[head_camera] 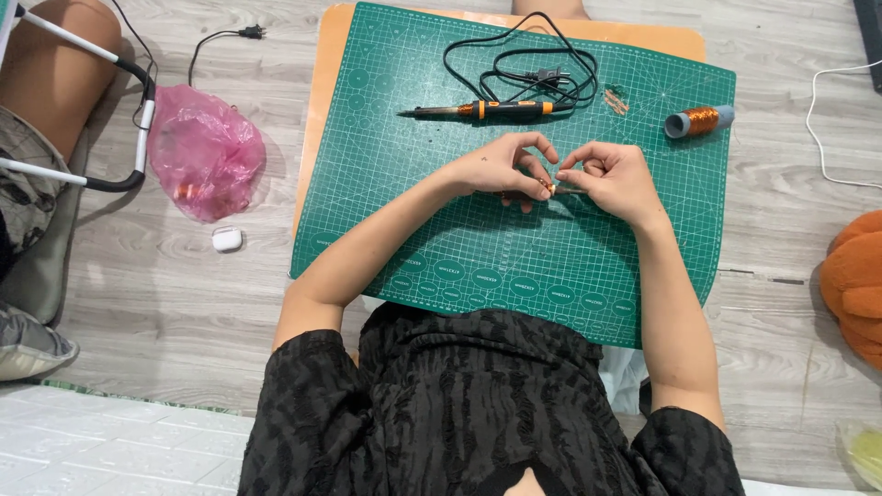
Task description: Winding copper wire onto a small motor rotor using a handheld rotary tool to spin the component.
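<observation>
Over the middle of a green cutting mat, my left hand and my right hand meet, fingertips together. Between them they pinch a small copper-coloured wire piece; its exact shape is too small to tell. A soldering iron with a black and orange handle lies beyond the hands, its black cord coiled behind it. A spool of copper wire lies on its side at the mat's far right. A few small copper bits rest near the cord.
The mat sits on an orange board on a grey wood-look floor. A pink plastic bag and a small white case lie to the left. Another person's leg is at the far left. An orange plush sits at the right.
</observation>
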